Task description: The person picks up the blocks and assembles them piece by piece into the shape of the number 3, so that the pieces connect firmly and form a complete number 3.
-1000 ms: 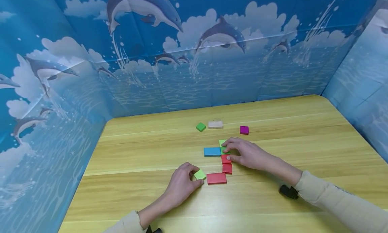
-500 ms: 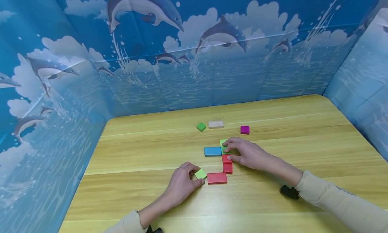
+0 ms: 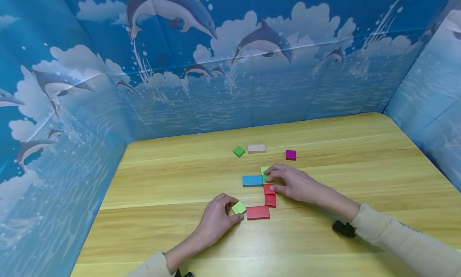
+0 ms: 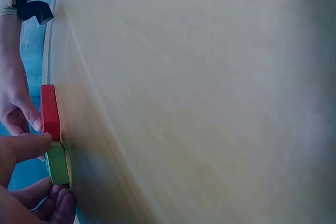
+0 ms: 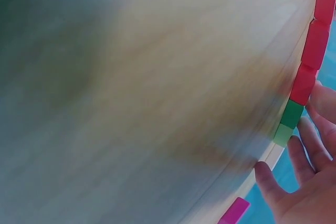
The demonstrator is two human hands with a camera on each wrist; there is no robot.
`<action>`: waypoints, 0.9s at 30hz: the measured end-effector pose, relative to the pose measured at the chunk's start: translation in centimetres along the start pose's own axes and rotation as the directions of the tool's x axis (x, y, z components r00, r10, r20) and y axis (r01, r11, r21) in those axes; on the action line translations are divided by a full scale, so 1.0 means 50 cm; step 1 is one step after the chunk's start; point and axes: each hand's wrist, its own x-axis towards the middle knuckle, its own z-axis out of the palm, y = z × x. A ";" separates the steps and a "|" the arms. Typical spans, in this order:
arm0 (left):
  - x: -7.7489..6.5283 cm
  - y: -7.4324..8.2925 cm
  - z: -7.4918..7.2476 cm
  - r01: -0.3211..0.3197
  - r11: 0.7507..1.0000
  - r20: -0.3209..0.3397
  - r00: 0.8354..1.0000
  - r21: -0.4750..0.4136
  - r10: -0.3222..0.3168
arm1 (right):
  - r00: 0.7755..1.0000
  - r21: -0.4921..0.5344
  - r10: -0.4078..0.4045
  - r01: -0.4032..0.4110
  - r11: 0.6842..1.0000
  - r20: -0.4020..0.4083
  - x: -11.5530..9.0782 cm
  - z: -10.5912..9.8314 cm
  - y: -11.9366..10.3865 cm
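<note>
In the head view, my left hand [image 3: 216, 219] pinches a light green square block [image 3: 239, 207] between thumb and fingers. The block sits turned at an angle by the left end of a red rectangular block [image 3: 258, 213]. My right hand [image 3: 297, 183] rests over a column of square blocks, fingertips on a lower green block [image 3: 266, 181] and a light green block [image 3: 264, 170], thumb at the upper red square block [image 3: 267, 189]. Below that lies another red square block [image 3: 270, 201]. A blue rectangular block [image 3: 252, 181] extends left from the column. In the right wrist view, the right fingers [image 5: 310, 148] are spread.
Farther back on the wooden table [image 3: 162, 173] lie a green block [image 3: 239, 151], a pale rectangular block [image 3: 256, 149] and a purple block [image 3: 290, 155]. A dolphin-print curtain [image 3: 223, 93] hangs behind the table and along both sides.
</note>
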 end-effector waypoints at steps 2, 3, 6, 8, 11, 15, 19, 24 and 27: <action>0.000 0.000 -0.001 -0.017 1.000 -0.008 1.000 -0.009 0.017 | 1.000 0.001 0.000 0.000 1.000 0.000 0.000 0.000 0.000; 0.001 -0.001 -0.001 -0.027 0.999 -0.011 1.000 -0.021 0.027 | 1.000 0.002 0.001 -0.001 1.000 0.000 0.000 -0.001 0.000; 0.005 -0.002 -0.004 -0.040 0.997 -0.011 0.999 -0.062 0.040 | 1.000 0.006 0.001 -0.001 1.000 0.000 0.000 -0.001 0.000; 0.010 -0.003 -0.008 -0.040 0.995 0.000 0.999 -0.090 0.040 | 1.000 0.006 -0.002 0.002 1.000 0.000 -0.001 -0.001 0.000; 0.020 -0.004 -0.014 -0.035 0.993 0.018 0.999 -0.110 0.038 | 1.000 0.006 -0.005 0.005 1.000 0.000 -0.001 -0.001 0.000; 0.040 -0.009 -0.023 -0.029 0.992 0.038 0.999 -0.125 0.034 | 1.000 0.005 -0.004 0.004 1.000 -0.002 -0.001 0.001 0.001; 0.066 -0.019 -0.032 -0.022 0.992 0.066 0.997 -0.123 0.030 | 1.000 0.006 -0.004 0.004 1.000 -0.004 0.000 0.002 0.002; 0.101 -0.028 -0.047 -0.026 0.994 0.098 0.994 -0.105 0.037 | 1.000 0.006 -0.001 0.001 1.000 -0.002 0.000 0.002 0.002; 0.118 -0.035 -0.050 -0.024 0.991 0.119 0.992 -0.135 0.040 | 1.000 0.007 0.001 -0.001 1.000 -0.002 0.002 0.002 0.002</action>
